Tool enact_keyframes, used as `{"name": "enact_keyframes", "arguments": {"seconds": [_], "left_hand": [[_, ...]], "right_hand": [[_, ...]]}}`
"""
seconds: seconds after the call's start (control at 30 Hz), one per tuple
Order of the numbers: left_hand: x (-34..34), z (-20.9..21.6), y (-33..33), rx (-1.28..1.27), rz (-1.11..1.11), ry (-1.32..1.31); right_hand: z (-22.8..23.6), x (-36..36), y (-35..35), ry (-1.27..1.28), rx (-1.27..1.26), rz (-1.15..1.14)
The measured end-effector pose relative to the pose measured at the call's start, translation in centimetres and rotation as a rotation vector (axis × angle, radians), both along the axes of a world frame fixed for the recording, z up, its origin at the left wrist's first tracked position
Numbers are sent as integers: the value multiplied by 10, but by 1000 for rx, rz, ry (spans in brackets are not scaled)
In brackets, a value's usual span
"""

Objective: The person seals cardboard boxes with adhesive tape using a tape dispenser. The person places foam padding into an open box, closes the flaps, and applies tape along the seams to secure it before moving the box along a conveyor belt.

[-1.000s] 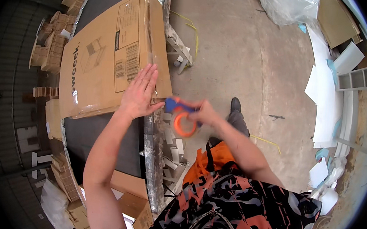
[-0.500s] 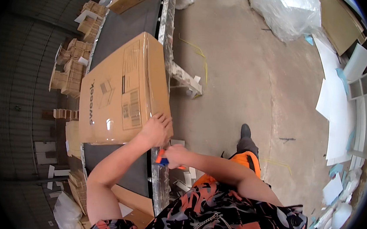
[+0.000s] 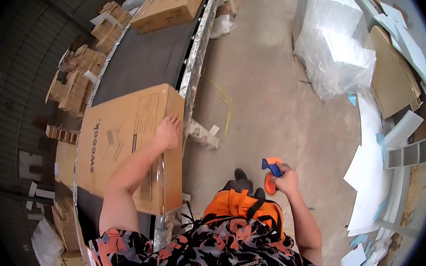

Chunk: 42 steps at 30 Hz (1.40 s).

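A large brown cardboard carton [image 3: 139,111] lies flat on the dark conveyor belt [image 3: 138,58] at my left. My left hand [image 3: 168,132] rests on the carton's top near its right edge, fingers laid over the surface and gripping nothing. Out over the floor, away from the carton, my right hand [image 3: 287,181] is closed around the handle of a blue and orange tape dispenser [image 3: 272,164]. Its orange round part hangs below the fingers. Glossy clear tape shows along the carton's right side.
Another carton [image 3: 171,5] sits farther up the belt, beside the metal rail [image 3: 199,45]. Flattened cardboard stacks [image 3: 78,83] stand beyond the conveyor. Across the floor at right are a plastic-wrapped bundle [image 3: 332,42] and white sheets [image 3: 371,182]. A conveyor leg [image 3: 202,134] juts toward the floor.
My right hand has moved from the carton's near corner out to the right with the tape dispenser. My left hand stays on the carton. The view has shifted, putting the carton lower in the picture.
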<state>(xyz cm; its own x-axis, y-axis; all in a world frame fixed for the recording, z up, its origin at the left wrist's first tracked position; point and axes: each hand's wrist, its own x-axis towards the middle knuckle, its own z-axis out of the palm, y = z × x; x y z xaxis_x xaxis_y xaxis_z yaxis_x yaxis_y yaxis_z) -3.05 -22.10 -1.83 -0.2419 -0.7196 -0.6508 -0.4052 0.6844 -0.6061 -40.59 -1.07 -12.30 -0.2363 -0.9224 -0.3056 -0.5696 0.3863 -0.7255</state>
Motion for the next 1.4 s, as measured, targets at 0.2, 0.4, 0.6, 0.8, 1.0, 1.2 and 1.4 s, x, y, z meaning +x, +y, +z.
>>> {"name": "enact_keyframes", "arguments": {"seconds": [0.2,0.4,0.6,0.8,1.0,1.2,1.4], "left_hand": [[-12,20,-156,-119,216,261],[-10,34,-168,-151,475,527],[9,29,-153,-242,665,920],[-3,14,-125,-750,820,918],[-15,41,-163,-780,830,995],[-19,9,-140,-714,914,1107],[-22,18,-171,-641,766,1043]], "right_hand": [[-16,-1,-58,-10,54,-100],[5,-2,-169,-468,45,-265],[-14,45,-315,-706,90,196],[2,180,-467,-1052,410,740],[69,285,-593,-1268,687,1100],[27,274,-567,-793,665,1675],[40,160,-513,-915,764,1599]]}}
